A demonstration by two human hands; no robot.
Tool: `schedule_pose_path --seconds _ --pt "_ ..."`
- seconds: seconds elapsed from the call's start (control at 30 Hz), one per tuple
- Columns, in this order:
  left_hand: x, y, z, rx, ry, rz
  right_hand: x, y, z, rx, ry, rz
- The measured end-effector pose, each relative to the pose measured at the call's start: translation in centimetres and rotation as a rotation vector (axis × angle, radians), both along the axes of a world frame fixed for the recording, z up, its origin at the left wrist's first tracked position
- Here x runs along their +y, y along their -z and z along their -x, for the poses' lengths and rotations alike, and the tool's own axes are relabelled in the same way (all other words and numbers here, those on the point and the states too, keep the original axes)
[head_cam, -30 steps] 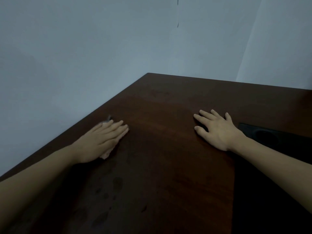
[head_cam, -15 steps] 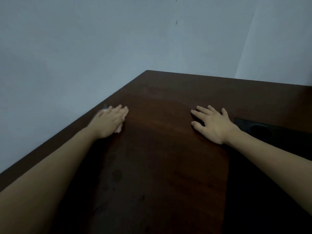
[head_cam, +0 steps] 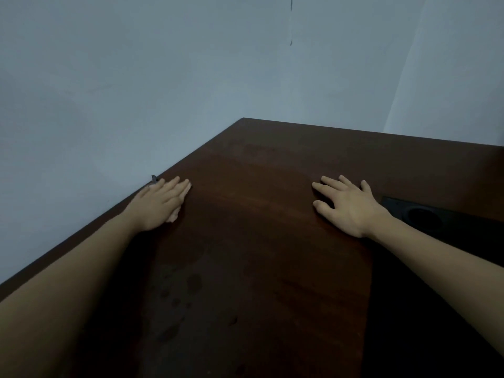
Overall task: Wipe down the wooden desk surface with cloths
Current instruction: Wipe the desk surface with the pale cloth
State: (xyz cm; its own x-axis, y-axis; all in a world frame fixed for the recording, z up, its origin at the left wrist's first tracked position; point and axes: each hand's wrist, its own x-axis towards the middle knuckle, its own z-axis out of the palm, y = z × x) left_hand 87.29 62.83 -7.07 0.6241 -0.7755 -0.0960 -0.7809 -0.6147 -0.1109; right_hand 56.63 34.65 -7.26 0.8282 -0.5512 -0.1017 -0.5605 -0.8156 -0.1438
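While the left hand (head_cam: 161,205) is pressing flat-fingered on a cloth (head_cam: 176,212), unwiped desk (head_cam: 272,214) is lying toward 3 o'clock, nearer the splayed, empty right hand (head_cam: 346,205).

Both hands lie on the desk (head_cam: 259,241), left hand (head_cam: 159,204) nearest the wall (head_cam: 109,105).

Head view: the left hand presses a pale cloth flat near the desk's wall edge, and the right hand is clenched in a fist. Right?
Not quite. In the head view the right hand lies flat on the desk, fingers spread; the left hand does press the cloth.
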Motion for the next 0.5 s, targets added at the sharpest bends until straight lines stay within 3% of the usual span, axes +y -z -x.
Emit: schedule_pose_path --seconds 0.13,0.33,0.4,0.5 --pt "-2.5 0.1 0.8 0.013 -0.057 0.017 0.1 -0.1 0.1 -0.012 -0.002 -0.009" --pt "-1.4 0.6 9.5 -0.053 0.317 -0.008 0.3 -0.1 0.2 -0.007 0.002 -0.011" --pt "0.4 0.7 11.7 0.030 0.441 -0.003 0.3 -0.2 0.2 -0.003 0.000 -0.009" --pt "2.3 0.4 11.6 0.146 0.455 -0.020 0.2 -0.1 0.3 -0.002 -0.001 -0.003"
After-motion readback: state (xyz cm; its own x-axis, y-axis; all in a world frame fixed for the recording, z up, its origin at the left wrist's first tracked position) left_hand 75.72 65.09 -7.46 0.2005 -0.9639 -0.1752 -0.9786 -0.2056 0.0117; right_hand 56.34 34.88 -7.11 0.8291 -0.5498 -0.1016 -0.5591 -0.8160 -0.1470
